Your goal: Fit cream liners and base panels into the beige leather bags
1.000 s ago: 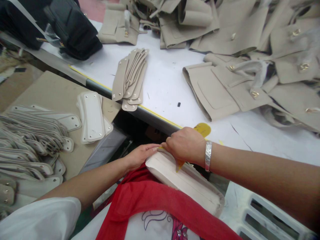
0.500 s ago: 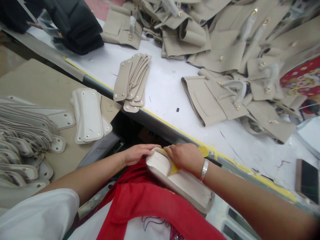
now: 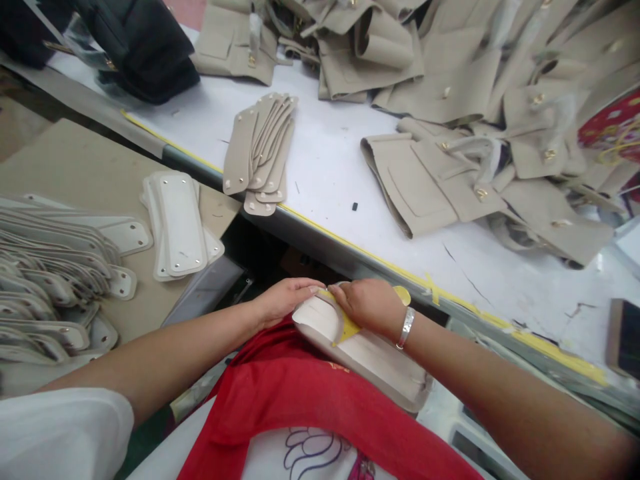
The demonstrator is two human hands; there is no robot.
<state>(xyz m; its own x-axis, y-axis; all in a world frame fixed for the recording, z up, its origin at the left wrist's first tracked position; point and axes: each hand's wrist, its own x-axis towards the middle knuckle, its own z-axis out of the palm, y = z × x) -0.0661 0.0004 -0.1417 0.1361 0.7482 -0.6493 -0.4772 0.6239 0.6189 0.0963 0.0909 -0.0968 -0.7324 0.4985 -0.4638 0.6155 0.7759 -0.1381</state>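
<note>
A cream-and-beige leather bag piece (image 3: 385,373), long with rounded ends and raised edges, lies slanted across my lap over a red apron (image 3: 300,393). My left hand (image 3: 285,300) is closed at its far left end, fingertips pressing the rim. Wrapped round a flat yellow tool (image 3: 349,327), my right hand (image 3: 375,303) bears on the piece's upper edge, close to my left fingertips. A pointed yellow part shows below that hand and a rounded end behind it; the grip hides the middle, so its exact kind cannot be told.
On the white table (image 3: 320,167), beige strips with studs (image 3: 260,147) are piled near the edge. Beige bag panels (image 3: 430,187) heap at the back and right, a black bag (image 3: 145,47) at far left. Pale strips (image 3: 180,227) stack on a left-hand board. A phone (image 3: 625,340) lies right.
The camera view has shifted slightly. My left fingers have slid a little along the rim towards my right hand, and more of the yellow tool shows below my right hand.
</note>
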